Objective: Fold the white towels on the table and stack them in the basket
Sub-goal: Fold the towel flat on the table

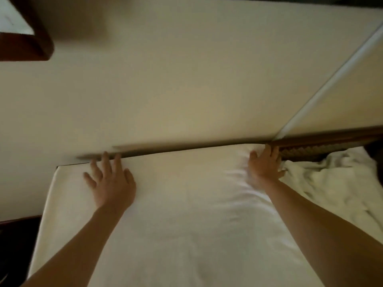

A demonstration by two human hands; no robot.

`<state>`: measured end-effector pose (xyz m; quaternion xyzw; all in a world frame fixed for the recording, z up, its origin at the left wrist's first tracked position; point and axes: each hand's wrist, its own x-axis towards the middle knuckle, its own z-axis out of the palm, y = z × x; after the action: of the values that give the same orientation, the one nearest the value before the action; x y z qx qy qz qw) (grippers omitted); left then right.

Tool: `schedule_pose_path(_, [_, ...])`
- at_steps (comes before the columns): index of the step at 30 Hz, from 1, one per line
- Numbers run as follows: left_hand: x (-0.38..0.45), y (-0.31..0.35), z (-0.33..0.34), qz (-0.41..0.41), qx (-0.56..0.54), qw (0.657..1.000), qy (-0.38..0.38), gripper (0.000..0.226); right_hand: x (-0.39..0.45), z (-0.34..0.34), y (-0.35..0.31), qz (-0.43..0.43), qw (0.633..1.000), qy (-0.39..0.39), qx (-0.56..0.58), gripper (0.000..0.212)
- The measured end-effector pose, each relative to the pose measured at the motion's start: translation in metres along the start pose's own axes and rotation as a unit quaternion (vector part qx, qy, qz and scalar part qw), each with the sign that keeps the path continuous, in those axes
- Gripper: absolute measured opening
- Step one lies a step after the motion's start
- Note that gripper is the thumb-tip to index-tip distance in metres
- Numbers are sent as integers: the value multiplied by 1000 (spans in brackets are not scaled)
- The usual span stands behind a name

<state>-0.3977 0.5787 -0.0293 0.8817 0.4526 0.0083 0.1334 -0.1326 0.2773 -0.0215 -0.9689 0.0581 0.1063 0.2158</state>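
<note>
White towel spread flat, crumpled towel beside it

We see one white towel [186, 214] lying smooth and flat across the surface, its far edge running along the wall and its left edge straight, with faint creases near the far right corner. Touching its right side lies a second white towel [335, 179], crumpled and unfolded in loose wrinkles.

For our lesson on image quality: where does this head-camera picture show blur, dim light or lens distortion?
Head view: dim, yellowish light; motion blur smears the right hand and the crumpled towel; the left hand on the spread towel is sharper; the wide lens bends the wall trim.
</note>
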Motion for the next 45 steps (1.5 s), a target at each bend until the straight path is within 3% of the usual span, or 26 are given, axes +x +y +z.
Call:
schedule_pose_path(3, [-40, 85, 29, 138, -11, 989, -48, 67, 27, -18, 8, 62, 971, -31, 230, 50])
schedule_pose_path(5, [-59, 140, 45, 200, -3, 977, -71, 73, 41, -26, 12, 78, 953, -62, 285, 40])
schedule_pose_path(10, [-80, 247, 70, 292, 24, 951, -101, 78, 66, -24, 35, 8, 956, -20, 294, 31])
schedule_pose_path(16, [-71, 294, 88, 294, 72, 945, -127, 73, 93, -25, 36, -110, 972, 45, 202, 28])
schedule_pose_path(21, [-69, 299, 95, 275, 79, 951, -116, 71, 97, -24, 42, -167, 971, 60, 162, 21])
schedule_pose_path(23, [-71, 303, 96, 267, 72, 953, -121, 70, 87, -21, 45, -182, 975, 110, 71, 24])
schedule_pose_path(26, [-71, 305, 95, 266, 70, 953, -124, 76, 55, -13, 42, -288, 943, 165, 5, 22])
schedule_pose_path(28, [-68, 302, 94, 271, 71, 952, -123, 77, 39, -7, 39, -351, 933, 81, 10, 38])
schedule_pose_path(30, [-66, 293, 91, 277, 81, 951, -115, 77, 32, -2, 39, -334, 941, -49, -42, 60])
schedule_pose_path(32, [-63, 281, 88, 276, 81, 952, -105, 75, 36, 1, 41, -312, 939, -110, -92, 61])
schedule_pose_path(41, [-40, 167, 57, 195, 88, 973, -84, 77, 12, 2, 10, -239, 945, -79, -211, 64])
schedule_pose_path(45, [-28, 106, 40, 137, 86, 983, -81, 79, -39, 27, -20, -323, 919, -105, -199, 67])
